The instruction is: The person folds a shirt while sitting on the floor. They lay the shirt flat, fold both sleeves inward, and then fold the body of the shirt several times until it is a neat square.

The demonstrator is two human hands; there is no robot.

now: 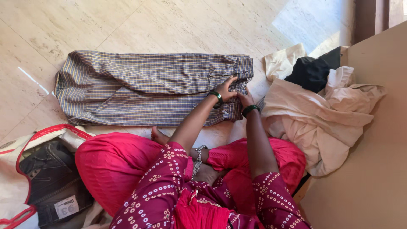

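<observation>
Past the pink-clad knees [127, 165], checked trousers [144, 87] lie flat on the floor [63, 25]. Left hand [226, 90] and right hand [246, 99] pinch the waistband at their right end. Best to keep edges aligned, smoothing creases away from the cream clothes pile [322, 118].

Setting: a home, laundry sorted on the floor. Evidence: polished marble-tile floor [169, 25]; checked trousers [148, 87] spread flat; heap of cream and black clothes [322, 106] at the right; red-trimmed bag [17, 169] of folded jeans [51, 178], lower left corner; person seated cross-legged.
</observation>
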